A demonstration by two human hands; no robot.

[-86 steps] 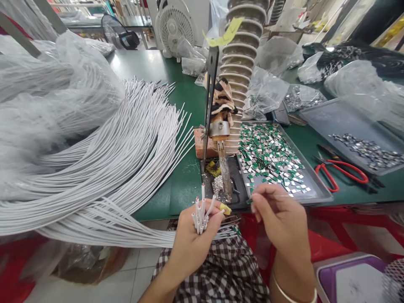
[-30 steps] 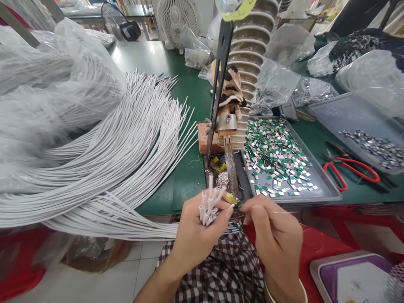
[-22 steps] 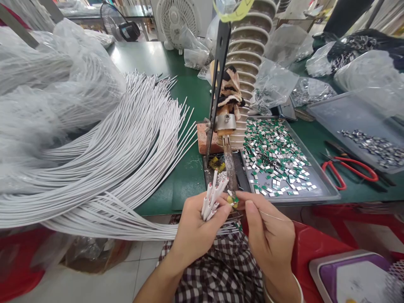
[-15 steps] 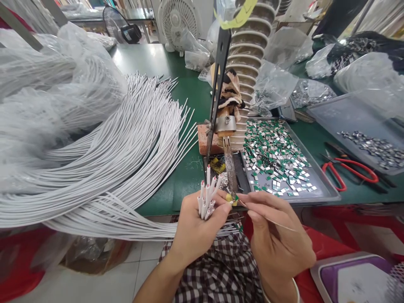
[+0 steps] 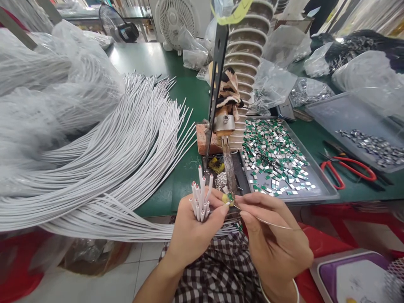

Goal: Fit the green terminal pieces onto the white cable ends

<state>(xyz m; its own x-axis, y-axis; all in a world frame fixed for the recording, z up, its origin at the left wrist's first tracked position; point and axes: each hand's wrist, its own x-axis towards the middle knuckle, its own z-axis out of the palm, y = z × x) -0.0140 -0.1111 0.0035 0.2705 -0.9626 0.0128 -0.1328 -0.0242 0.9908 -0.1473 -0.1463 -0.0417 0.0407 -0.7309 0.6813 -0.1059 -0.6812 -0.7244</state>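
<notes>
My left hand (image 5: 193,229) is closed round a small bunch of white cable ends (image 5: 200,197) that stick up from the fist, and its fingertips pinch a small green chip (image 5: 229,197). My right hand (image 5: 274,240) is closed in a pinch on a thin silvery solder wire (image 5: 272,223), whose tip meets the chip just under the soldering iron tip (image 5: 229,169). Both hands sit at the table's front edge, above my checked lap.
A big fan of white cables (image 5: 104,160) covers the table's left half. A grey tray (image 5: 318,191) with several green chips lies right of the iron stand (image 5: 216,84). Red-handled cutters (image 5: 344,170), another tray (image 5: 353,122), plastic bags and a fan (image 5: 172,23) sit behind.
My right hand came from the chip tray over to my left hand, and the solder wire now touches the chip held there. The cable bunch shifted slightly left.
</notes>
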